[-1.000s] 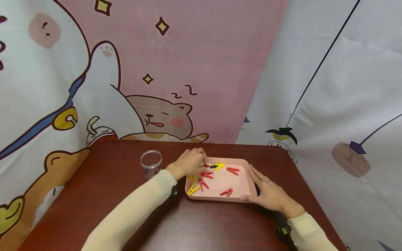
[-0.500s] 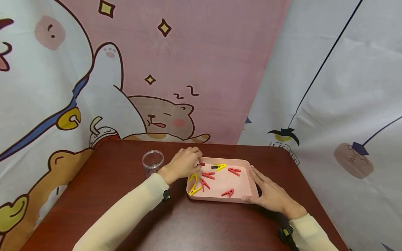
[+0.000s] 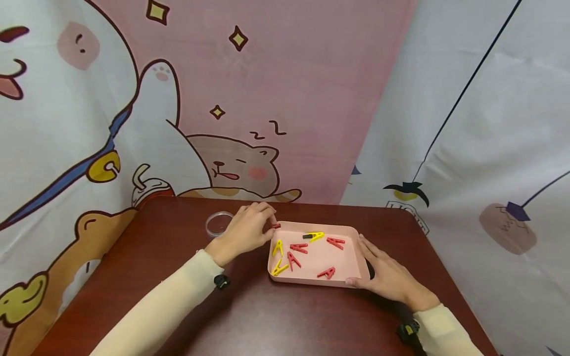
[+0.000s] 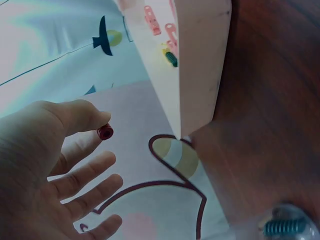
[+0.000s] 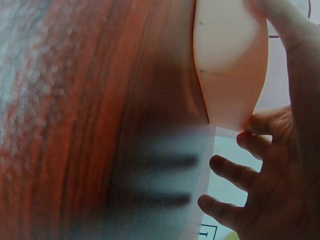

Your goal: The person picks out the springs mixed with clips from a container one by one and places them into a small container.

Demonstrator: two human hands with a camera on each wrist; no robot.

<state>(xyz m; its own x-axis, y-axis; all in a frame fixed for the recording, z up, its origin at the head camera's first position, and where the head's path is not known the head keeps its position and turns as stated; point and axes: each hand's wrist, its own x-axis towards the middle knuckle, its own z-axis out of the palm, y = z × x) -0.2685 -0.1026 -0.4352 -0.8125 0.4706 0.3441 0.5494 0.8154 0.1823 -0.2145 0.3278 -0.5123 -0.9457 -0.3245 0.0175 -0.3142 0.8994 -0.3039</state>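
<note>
My left hand [image 3: 247, 230] pinches a small dark red ribbed tube [image 4: 105, 131] between thumb and index finger, its other fingers spread. It is just above the back left corner of a pink tray [image 3: 307, 282]. Behind this hand stands a clear jar [image 3: 213, 224], partly hidden by it; a green ribbed piece [image 4: 284, 228] shows inside in the left wrist view. My right hand [image 3: 392, 278] holds the tray's right end, thumb at the front corner and fingers along the side. Several red clips [image 3: 335, 242] and yellow clips [image 3: 278, 247] lie in the tray.
A dark ribbed piece [image 3: 308, 237] sits at one end of a yellow clip near the tray's back. The brown wooden table [image 3: 276, 321] ends at a patterned cloth backdrop [image 3: 303, 99] behind and on the right.
My left hand has moved left, from inside the tray to its back left corner, carrying the red ribbed tube closer to the jar. The right hand keeps its hold on the tray.
</note>
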